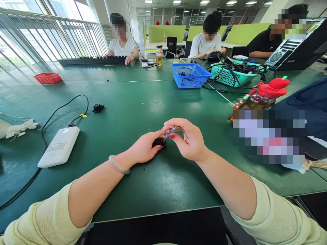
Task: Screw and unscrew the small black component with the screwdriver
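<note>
Left grip (144, 147): mine, thumb and fingers closed about a small black part (165, 145), which sits on the table (122, 112) well in from the near edge, ahead of its middle. Right grip (190, 141): mine, pinching a slim screwdriver (173, 130) by its translucent handle, shaft slanted down to the part; whether the tip is seated, I cannot tell. Risk, first: slanted shaft, tip may slip and scratch the part or jab my left fingers, which lie just beside it. Risk, second: smooth tabletop, part may skid or twist should my left hold slacken. Risk, third: anything tiny coming loose could roll off unseen, my fingers hiding much of the part. Farther out, toward the left edge: one similar black piece (98, 108), loose, and a white power bank (60, 147) with black cable (44, 136); a sleeve catching that cable could drag the bank. Toward the far edge: one blue basket (191, 81), well apart, no threat.
</note>
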`<state>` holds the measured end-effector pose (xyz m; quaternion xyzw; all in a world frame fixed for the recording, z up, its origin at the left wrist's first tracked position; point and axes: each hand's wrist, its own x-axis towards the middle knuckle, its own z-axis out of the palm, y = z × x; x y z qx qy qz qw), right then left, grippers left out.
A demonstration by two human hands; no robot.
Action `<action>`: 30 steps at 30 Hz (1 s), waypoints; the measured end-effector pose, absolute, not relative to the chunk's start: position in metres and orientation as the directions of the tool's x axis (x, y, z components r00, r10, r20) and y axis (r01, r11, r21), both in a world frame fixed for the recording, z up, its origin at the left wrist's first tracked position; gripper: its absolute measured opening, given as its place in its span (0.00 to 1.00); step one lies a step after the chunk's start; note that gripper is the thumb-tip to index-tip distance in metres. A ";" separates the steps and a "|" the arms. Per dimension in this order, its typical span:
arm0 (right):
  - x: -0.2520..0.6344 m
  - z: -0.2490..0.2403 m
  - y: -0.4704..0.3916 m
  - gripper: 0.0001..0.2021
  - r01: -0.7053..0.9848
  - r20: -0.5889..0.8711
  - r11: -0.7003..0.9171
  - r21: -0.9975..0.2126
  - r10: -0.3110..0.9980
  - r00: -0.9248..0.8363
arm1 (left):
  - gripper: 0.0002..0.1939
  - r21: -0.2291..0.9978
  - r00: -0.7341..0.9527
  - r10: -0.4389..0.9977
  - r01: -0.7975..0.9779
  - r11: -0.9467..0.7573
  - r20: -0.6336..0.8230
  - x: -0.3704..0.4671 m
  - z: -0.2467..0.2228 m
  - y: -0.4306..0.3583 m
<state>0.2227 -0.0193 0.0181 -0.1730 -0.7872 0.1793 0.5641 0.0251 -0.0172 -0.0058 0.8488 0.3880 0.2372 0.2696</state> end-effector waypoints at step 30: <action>0.221 0.009 -0.019 0.12 -0.018 0.756 0.763 -0.646 0.636 -0.152 | 0.26 0.619 0.588 0.788 0.554 -0.556 0.181 0.025 -0.006 -0.016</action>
